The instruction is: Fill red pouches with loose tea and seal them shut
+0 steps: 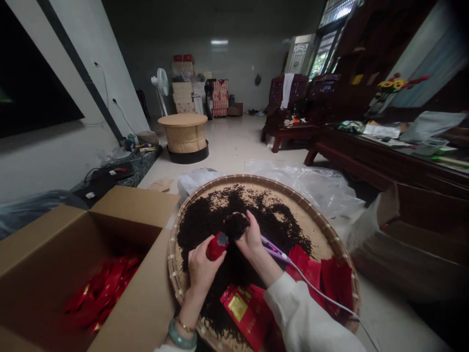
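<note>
My left hand point(201, 266) is wrapped round a small red pouch point(214, 249) whose open mouth shows a silvery inside. Close beside it, my right hand point(251, 237) cups a heap of dark loose tea leaves point(235, 225), palm up. Both hands are over a round woven bamboo tray point(339, 239) spread with more of the dark leaves. A purple heat sealer point(274, 250) with a white cord lies behind my right wrist. Flat red pouches point(247, 315) with a gold label lie at the tray's near side, and others point(335, 281) at its right.
An open cardboard box point(142, 288) holding several red packets point(106, 288) stands at the left. Another open box point(384, 244) is at the right. Clear plastic sheeting point(304, 186) lies beyond the tray, and a round drum-like stand point(185, 134) is farther back.
</note>
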Available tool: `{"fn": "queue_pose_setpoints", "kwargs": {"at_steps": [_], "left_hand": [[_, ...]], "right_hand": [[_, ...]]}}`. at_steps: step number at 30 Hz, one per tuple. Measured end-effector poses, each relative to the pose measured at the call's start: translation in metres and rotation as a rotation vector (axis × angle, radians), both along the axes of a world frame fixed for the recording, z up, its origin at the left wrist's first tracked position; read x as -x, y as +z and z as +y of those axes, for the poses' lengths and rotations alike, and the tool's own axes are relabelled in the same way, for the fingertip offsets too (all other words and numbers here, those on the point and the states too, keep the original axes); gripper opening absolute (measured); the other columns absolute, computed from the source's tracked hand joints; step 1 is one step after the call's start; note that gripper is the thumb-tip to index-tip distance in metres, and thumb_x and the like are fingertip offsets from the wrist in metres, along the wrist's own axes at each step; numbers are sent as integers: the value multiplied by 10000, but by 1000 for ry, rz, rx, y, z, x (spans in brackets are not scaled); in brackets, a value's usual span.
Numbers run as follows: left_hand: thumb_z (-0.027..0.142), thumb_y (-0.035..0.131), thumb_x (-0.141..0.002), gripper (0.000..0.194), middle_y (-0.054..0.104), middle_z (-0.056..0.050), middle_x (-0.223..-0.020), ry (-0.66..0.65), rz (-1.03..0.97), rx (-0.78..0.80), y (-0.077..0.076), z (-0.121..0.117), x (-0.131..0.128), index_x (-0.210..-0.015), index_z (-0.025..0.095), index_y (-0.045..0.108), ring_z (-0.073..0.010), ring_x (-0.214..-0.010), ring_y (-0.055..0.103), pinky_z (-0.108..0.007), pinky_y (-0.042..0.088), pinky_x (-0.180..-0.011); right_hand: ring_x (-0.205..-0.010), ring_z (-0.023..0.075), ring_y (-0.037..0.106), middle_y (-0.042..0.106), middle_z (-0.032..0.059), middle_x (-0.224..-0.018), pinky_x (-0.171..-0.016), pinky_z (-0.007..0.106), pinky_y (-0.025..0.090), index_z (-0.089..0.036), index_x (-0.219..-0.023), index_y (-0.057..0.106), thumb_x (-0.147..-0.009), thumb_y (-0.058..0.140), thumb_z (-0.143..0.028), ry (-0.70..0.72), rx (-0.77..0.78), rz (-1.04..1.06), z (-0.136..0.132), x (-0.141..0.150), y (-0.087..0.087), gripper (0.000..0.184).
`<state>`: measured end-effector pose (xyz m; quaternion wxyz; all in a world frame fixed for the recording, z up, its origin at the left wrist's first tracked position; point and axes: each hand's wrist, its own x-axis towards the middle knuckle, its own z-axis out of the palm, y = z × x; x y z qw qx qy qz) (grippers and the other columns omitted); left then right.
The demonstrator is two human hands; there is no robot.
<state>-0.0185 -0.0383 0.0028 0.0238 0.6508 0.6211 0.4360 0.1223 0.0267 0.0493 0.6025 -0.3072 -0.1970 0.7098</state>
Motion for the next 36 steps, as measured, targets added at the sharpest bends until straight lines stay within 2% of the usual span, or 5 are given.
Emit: {"fn": "queue_pose_setpoints", "kwargs": {"at_steps": [14,20,25,30,36], "left_hand": [[240,736,-651,447,736,-70,-1009,38,-2,102,8,-1,-5,-1082,224,620,-261,-883,693,-364,513,-771],[306,752,-650,475,738,-95,-987,81,-53,137,8,0,-3,-1089,192,614,-274,-874,695,-387,521,-776],[325,735,-662,460,742,-84,-944,72,-73,69,3,1,-2,-1086,197,609,-268,-828,699,-382,525,-755],[348,708,-684,498,705,-111,-1008,94,-104,4,-2,0,-2,-1133,184,565,-291,-888,673,-416,514,-789],[339,710,-678,536,657,-141,-1067,-8,-156,-17,-6,-3,-4,-1155,169,535,-311,-983,633,-474,480,-873]], "right_hand": [[-1122,236,538,649,67,-1135,-1016,400,373,-215,-1016,646,-862,284,-690,72,-381,-472,-25,15,14,616],[-1183,241,494,578,70,-1229,-977,406,427,-248,-1062,627,-850,400,-662,40,-423,-504,-33,5,13,518],[-1041,228,574,657,82,-1072,-962,414,427,-226,-1039,659,-905,418,-538,129,-603,-847,-42,-4,15,417],[-1087,260,512,608,97,-1114,-965,458,408,-245,-1085,635,-861,564,-379,-19,-815,-1216,-55,-8,12,270],[-897,211,582,563,102,-1039,-765,351,514,-209,-915,627,-867,516,-191,97,-949,-1408,-58,-8,2,122]]}}
